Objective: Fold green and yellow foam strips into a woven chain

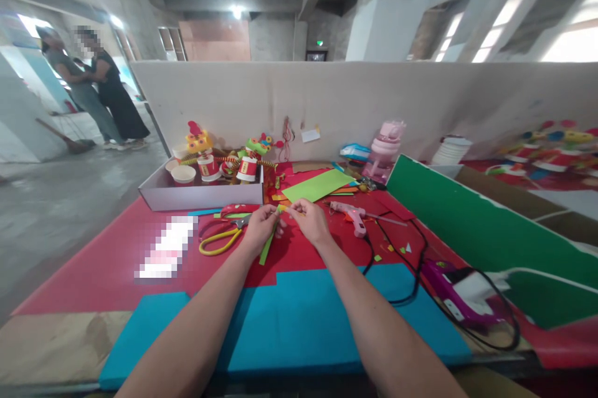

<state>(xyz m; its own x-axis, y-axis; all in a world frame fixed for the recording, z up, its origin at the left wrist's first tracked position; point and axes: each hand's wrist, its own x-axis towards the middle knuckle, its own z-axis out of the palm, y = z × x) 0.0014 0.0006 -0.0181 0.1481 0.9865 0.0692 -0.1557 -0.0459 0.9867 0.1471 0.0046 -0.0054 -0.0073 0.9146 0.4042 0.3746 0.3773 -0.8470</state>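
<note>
In the middle of the table, my left hand [260, 228] is closed, thumb and fingers pinching a light green paper strip [266, 252] whose long end hangs down toward me. Close against it, my right hand [309, 222] is also closed, its fingertips on a small yellow-orange paper strip [283, 207] that meets the green one. My fingers hide most of the join. Yellow-handled scissors [220, 242] lie just left of my left hand, beside a red curved object [239, 209]. To the right of my right hand rests a pink hot glue gun [354, 217].
A white box [203, 197] holds paper cups and cup figures. Green paper sheets [320, 186] lie behind my hands. At right are a purple power strip [460, 298], black cables and a green panel [481, 242]. A pink fan [385, 149] stands behind. Two people stand far left.
</note>
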